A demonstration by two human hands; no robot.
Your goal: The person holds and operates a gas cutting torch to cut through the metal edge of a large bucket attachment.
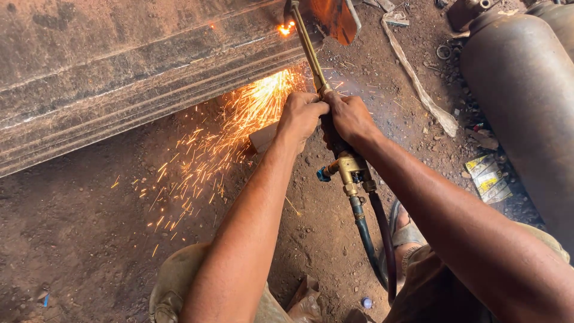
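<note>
Both hands, left hand (301, 115) and right hand (348, 116), grip a brass cutting torch (335, 128).

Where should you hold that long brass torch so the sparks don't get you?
Probably on the handle just above the brass valve block, coming from the hose end, as the left hand and right hand do. The long brass cutting torch points its burning tip away at the rusty steel beam, and its length keeps hands back.

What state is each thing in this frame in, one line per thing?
Cutting torch: lit, tip glowing against the steel.
Steel beam: lying on the ground, throwing sparks at the cut.
Left hand: gripping the torch.
Right hand: gripping the torch.
Hoses: attached to the brass valve body.
Gas cylinder: lying on its side.
</note>
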